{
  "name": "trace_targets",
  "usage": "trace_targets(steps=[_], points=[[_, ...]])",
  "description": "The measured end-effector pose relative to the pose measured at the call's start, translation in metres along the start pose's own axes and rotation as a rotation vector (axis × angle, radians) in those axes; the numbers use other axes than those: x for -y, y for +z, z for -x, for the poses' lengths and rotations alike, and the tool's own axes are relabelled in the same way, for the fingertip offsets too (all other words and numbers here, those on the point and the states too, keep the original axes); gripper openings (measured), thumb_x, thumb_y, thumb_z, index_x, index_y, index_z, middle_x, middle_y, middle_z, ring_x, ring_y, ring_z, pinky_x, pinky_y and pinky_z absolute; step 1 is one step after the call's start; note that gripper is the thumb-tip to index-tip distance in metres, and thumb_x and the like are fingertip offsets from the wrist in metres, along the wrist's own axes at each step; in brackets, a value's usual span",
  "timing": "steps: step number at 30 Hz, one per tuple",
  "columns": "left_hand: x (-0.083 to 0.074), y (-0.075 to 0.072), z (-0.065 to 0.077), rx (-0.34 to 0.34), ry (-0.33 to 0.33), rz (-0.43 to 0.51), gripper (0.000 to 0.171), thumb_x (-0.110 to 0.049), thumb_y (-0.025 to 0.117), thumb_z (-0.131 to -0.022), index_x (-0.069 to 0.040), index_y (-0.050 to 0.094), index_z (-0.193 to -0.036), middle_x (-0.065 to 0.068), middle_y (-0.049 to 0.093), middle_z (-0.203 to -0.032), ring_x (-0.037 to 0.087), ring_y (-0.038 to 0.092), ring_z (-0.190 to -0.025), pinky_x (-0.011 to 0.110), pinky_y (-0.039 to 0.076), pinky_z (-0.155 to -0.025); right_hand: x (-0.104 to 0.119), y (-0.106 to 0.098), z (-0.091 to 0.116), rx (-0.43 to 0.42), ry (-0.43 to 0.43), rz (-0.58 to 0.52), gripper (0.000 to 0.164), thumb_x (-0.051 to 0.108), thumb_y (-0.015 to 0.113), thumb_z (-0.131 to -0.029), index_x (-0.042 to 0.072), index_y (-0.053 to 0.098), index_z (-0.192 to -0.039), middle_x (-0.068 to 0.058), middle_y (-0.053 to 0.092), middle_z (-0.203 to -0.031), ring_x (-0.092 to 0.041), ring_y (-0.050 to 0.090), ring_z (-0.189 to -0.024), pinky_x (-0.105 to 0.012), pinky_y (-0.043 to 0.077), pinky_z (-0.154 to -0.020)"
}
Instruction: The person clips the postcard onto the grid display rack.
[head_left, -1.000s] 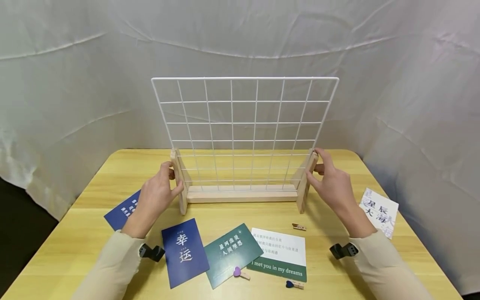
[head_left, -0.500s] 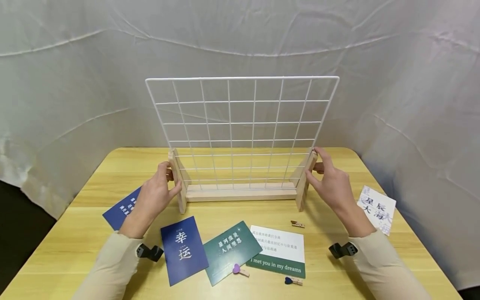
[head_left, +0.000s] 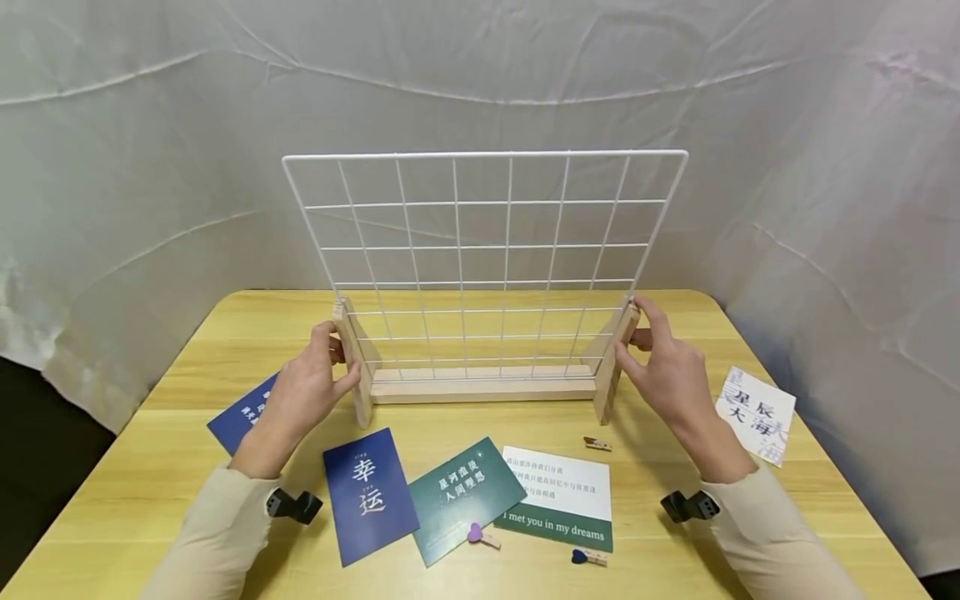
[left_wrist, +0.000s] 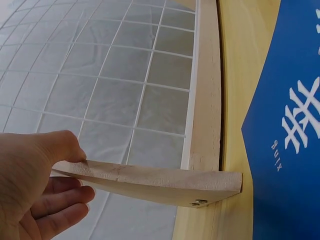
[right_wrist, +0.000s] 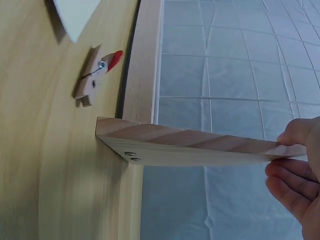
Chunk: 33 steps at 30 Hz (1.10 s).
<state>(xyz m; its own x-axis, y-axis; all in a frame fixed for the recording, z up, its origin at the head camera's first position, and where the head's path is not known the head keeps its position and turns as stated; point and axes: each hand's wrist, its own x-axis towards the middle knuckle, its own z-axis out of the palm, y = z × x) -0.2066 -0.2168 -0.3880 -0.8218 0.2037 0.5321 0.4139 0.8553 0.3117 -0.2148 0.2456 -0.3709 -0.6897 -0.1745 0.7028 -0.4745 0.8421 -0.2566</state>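
Observation:
A white wire grid (head_left: 483,247) stands upright in a wooden stand (head_left: 483,390) at mid-table. My left hand (head_left: 303,392) grips the stand's left side piece (head_left: 352,363), with the thumb on its near edge and the fingers on its outer face. On the opposite end, the right side piece (head_left: 617,363) is between the thumb and fingers of my right hand (head_left: 669,375). Both wrist views show the thumb and fingers on either side of the wood, and screw heads (left_wrist: 199,202) low on the left piece.
In front of the stand lie a blue card (head_left: 371,497), a green card (head_left: 468,502) and a white-and-green card (head_left: 558,498). Several clothespins, including a purple-heart one (head_left: 483,537), lie nearby. Another blue card (head_left: 243,417) is at left, a white card (head_left: 756,415) at right.
The stand and its grid have come slightly toward me, the grid looking a little larger, with both hands keeping their grip. The head view has shifted slightly. Cards and clothespins stay put.

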Motion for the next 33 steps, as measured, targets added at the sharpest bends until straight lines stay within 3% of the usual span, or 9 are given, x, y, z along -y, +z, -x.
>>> trace_targets(steps=[5, 9, 17, 25, 30, 33], points=[[-0.001, 0.001, 0.002, 0.011, -0.004, 0.012, 0.054, -0.011, 0.069, -0.089, 0.002, 0.034, -0.129, 0.020, 0.066, -0.092, 0.033, 0.067, -0.075, 0.042, 0.053, -0.053, 0.000, 0.001, 0.002, -0.009, -0.012, 0.016, 0.070, 0.007, 0.076, -0.084, 0.005, 0.038, -0.142, -0.018, 0.072, -0.090, -0.018, 0.049, -0.038, -0.029, 0.029, -0.037], [0.000, 0.002, 0.005, 0.016, -0.001, 0.031, 0.061, -0.010, 0.071, -0.089, 0.000, 0.030, -0.134, 0.019, 0.066, -0.092, 0.033, 0.068, -0.077, 0.043, 0.055, -0.057, 0.000, 0.002, 0.004, 0.001, -0.010, 0.015, 0.069, 0.006, 0.075, -0.083, 0.005, 0.037, -0.141, -0.018, 0.072, -0.089, -0.027, 0.058, -0.045, -0.033, 0.034, -0.039], [0.000, -0.003, 0.006, 0.038, -0.006, 0.044, 0.071, -0.011, 0.075, -0.088, -0.002, 0.026, -0.139, 0.020, 0.066, -0.096, 0.034, 0.069, -0.083, 0.048, 0.056, -0.066, -0.001, -0.001, 0.007, 0.047, 0.012, -0.018, 0.076, 0.007, 0.077, -0.084, 0.009, 0.033, -0.146, -0.021, 0.071, -0.095, -0.036, 0.069, -0.077, -0.049, 0.052, -0.052], [-0.011, -0.013, 0.007, -0.098, 0.017, 0.025, 0.075, -0.013, 0.080, -0.083, -0.003, 0.031, -0.138, 0.022, 0.056, -0.111, 0.037, 0.064, -0.089, 0.049, 0.056, -0.068, 0.000, -0.008, 0.010, 0.086, 0.028, -0.030, 0.080, 0.008, 0.077, -0.085, 0.013, 0.031, -0.149, -0.017, 0.071, -0.100, -0.034, 0.069, -0.081, -0.046, 0.051, -0.052], [-0.022, -0.017, 0.006, -0.149, 0.108, 0.048, 0.078, -0.010, 0.084, -0.078, -0.002, 0.032, -0.137, 0.022, 0.051, -0.113, 0.035, 0.062, -0.088, 0.047, 0.056, -0.068, 0.001, -0.011, 0.013, 0.098, 0.038, -0.036, 0.082, 0.008, 0.077, -0.085, 0.016, 0.029, -0.151, -0.016, 0.072, -0.103, -0.031, 0.070, -0.081, -0.042, 0.049, -0.052], [-0.029, -0.017, 0.005, -0.138, 0.152, 0.062, 0.079, -0.011, 0.085, -0.077, 0.000, 0.034, -0.136, 0.022, 0.052, -0.110, 0.034, 0.062, -0.087, 0.045, 0.057, -0.067, 0.002, -0.013, 0.015, 0.098, 0.040, -0.040, 0.082, 0.009, 0.077, -0.085, 0.017, 0.029, -0.151, -0.015, 0.072, -0.104, -0.031, 0.070, -0.080, -0.040, 0.047, -0.050]])
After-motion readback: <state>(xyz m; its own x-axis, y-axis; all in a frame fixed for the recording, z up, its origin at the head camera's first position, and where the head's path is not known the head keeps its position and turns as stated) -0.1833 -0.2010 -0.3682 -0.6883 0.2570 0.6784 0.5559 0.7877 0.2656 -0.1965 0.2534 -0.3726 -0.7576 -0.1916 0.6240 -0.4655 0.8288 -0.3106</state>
